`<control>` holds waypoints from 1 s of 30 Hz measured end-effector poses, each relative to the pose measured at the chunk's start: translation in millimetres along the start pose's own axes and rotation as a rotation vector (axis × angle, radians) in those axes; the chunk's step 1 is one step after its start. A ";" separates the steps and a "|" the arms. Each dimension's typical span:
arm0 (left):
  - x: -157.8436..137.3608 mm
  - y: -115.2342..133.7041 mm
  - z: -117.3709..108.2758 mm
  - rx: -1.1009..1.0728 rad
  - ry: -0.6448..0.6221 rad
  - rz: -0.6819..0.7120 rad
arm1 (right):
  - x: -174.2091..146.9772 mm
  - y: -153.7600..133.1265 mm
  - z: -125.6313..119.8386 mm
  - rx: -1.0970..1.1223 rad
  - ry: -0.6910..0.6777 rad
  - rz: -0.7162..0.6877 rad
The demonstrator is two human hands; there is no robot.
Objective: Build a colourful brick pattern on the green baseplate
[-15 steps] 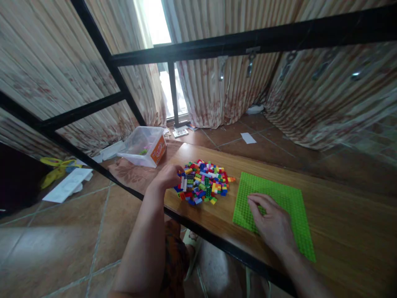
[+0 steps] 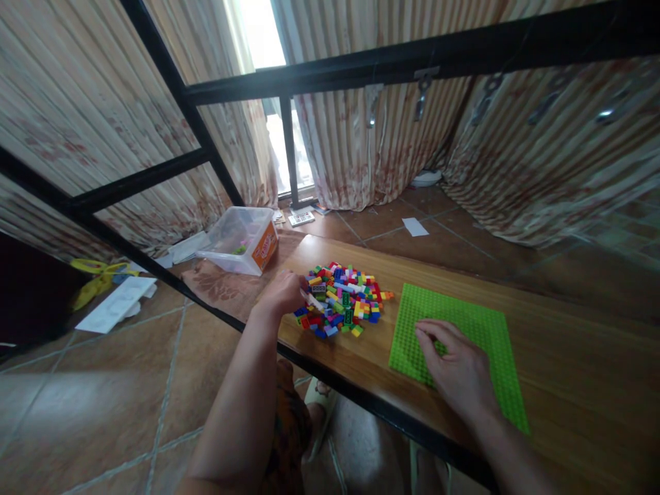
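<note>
A heap of small coloured toy building bricks [image 2: 343, 299] lies on the wooden tabletop [image 2: 355, 357]. At the heap's left edge is my left hand [image 2: 283, 292], back upward, its fingers curled down among the bricks. A long whitish brick [image 2: 315, 302] lies tilted right by the fingertips; the hand hides what they grip, if anything. Over the green studded baseplate [image 2: 412, 309], right of the heap, rests my right hand [image 2: 456, 368]. Its thumb and forefinger tips meet in a pinch, and I cannot make out anything between them.
A clear plastic tub [image 2: 234, 240] with an orange label stands beyond the table's left end. Black metal rails [image 2: 330, 75] cross above the far side, with metal clips hanging from one. Striped curtains [image 2: 350, 151] drop behind. White panels [image 2: 113, 306] and a yellow bag [image 2: 97, 275] lie on the tiled floor.
My left hand has shifted slightly right, further over the heap's edge, and the whitish brick by its fingers has tilted. My right hand keeps its pinch over the baseplate. The view has moved slightly.
</note>
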State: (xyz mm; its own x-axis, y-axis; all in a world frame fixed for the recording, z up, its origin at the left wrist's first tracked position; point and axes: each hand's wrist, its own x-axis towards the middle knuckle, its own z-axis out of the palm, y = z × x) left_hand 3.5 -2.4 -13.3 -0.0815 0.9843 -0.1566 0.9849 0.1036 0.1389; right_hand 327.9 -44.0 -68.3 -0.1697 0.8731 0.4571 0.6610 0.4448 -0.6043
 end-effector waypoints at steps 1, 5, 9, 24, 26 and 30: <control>0.9 0.6 -0.3 -0.021 0.009 -0.004 | 0.0 -0.3 -0.1 0.003 0.000 0.001; 4.7 3.0 -0.8 -0.071 0.016 -0.025 | -0.4 -1.0 0.1 0.015 -0.006 -0.004; 8.8 3.6 2.2 -0.077 0.008 -0.045 | -0.8 -0.3 1.7 0.007 -0.016 -0.008; 19.9 29.5 8.9 -0.071 0.133 -0.128 | 0.1 -3.1 0.7 0.017 -0.045 0.016; 21.2 26.4 9.9 -0.061 0.139 -0.121 | 0.3 -2.2 -0.2 0.018 -0.044 0.017; 16.0 19.7 2.0 -0.099 0.191 -0.121 | 1.5 -0.9 -1.4 0.033 -0.016 0.022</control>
State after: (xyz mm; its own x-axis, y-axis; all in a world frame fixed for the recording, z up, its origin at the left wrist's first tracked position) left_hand 21.9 15.1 -15.0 -0.2343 0.9721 0.0082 0.9472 0.2264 0.2272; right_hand 328.1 -43.3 -66.1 -0.1670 0.8858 0.4330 0.6399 0.4314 -0.6359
